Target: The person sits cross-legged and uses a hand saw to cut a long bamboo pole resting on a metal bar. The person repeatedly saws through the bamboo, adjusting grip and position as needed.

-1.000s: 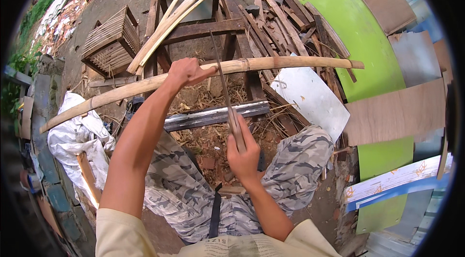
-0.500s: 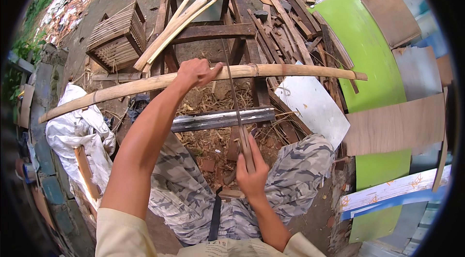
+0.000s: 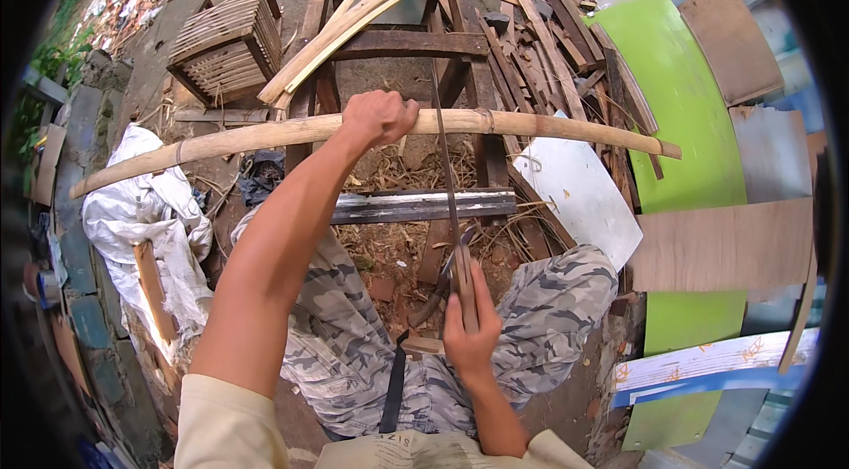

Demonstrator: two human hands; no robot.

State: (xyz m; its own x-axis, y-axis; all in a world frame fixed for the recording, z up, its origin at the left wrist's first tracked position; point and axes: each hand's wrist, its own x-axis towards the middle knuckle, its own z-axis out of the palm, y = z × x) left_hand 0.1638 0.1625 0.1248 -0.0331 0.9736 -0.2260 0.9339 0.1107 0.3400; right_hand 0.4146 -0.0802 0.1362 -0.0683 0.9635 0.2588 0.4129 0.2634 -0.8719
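Note:
A long, slightly bowed bamboo pole [image 3: 566,128] lies crosswise before me, pale tan with raised joints. My left hand [image 3: 380,118] is closed round it from above, just left of a thin dark handsaw blade [image 3: 447,170]. The blade, seen nearly edge-on, crosses the pole beside my knuckles; how deep it has cut cannot be told. Low between my knees, my right hand [image 3: 471,327] grips the saw's wooden handle [image 3: 463,288]. Beyond the pole stands a dark wooden frame [image 3: 407,45], with split bamboo strips [image 3: 354,22] resting on it.
A slatted wooden crate [image 3: 225,49] stands at the far left. White sacking [image 3: 141,213] lies under the pole's left end. Scrap wood [image 3: 539,36] is heaped at the right, beside a green panel [image 3: 681,98]. A painted bar [image 3: 424,206] spans the frame's near side.
My right hand has drawn the saw back toward me. My left thumb, stretched along the pole before, is now tucked in. The whole view has shifted slightly.

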